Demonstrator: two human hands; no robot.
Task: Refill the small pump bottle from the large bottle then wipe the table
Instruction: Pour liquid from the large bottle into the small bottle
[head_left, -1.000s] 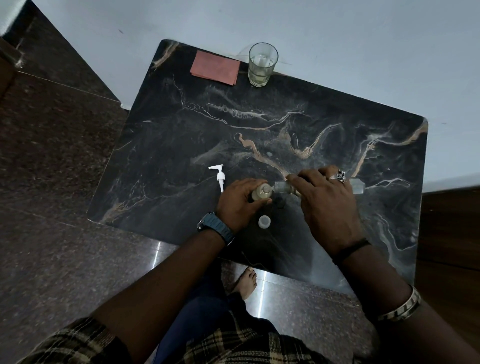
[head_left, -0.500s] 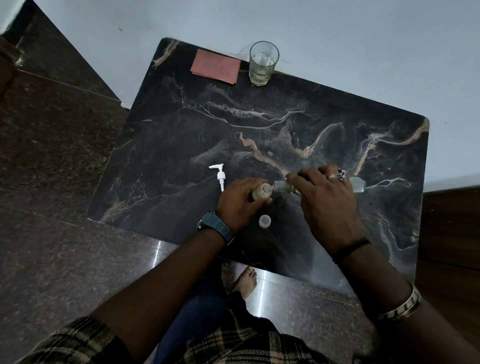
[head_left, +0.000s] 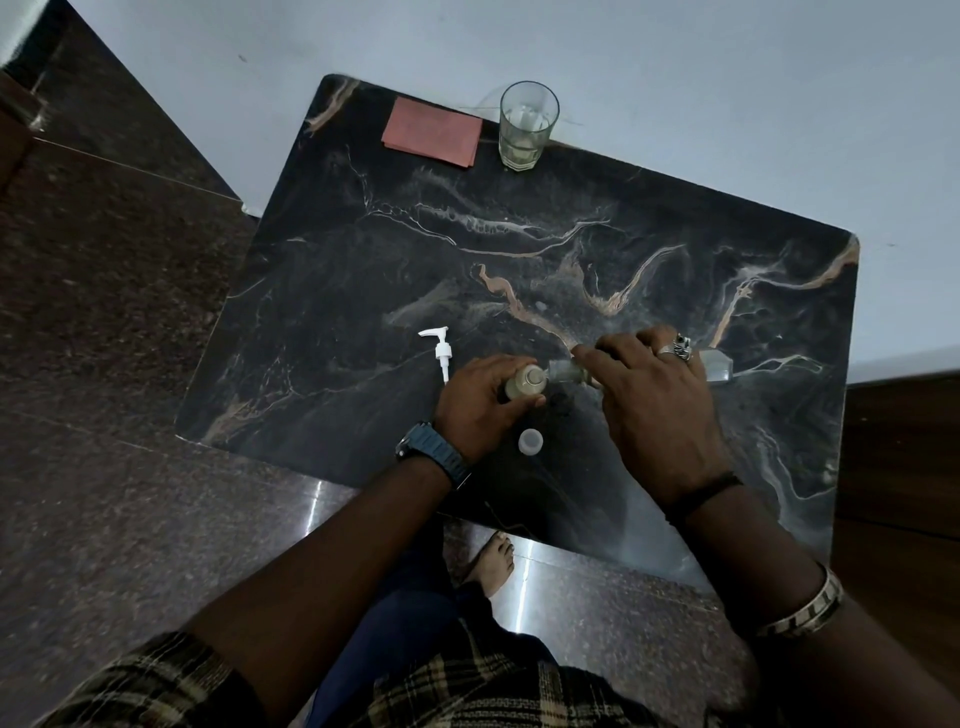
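Note:
My left hand (head_left: 480, 402) is wrapped around the small bottle (head_left: 525, 383), which stands upright with its mouth open near the front of the dark marble table (head_left: 363, 270). My right hand (head_left: 657, 402) grips the large clear bottle (head_left: 716, 366), tipped on its side with its neck (head_left: 563, 370) against the small bottle's mouth. Most of the large bottle is hidden under my fingers. The white pump head (head_left: 440, 351) lies flat on the table to the left of my left hand. A small white cap (head_left: 530, 441) sits just in front of the small bottle.
A folded red cloth (head_left: 431, 132) lies at the table's far edge, and a drinking glass (head_left: 525, 124) stands beside it to the right. A pale wall runs behind the table. Dark polished floor lies to the left and in front, with my bare foot (head_left: 493, 561) below the table edge.

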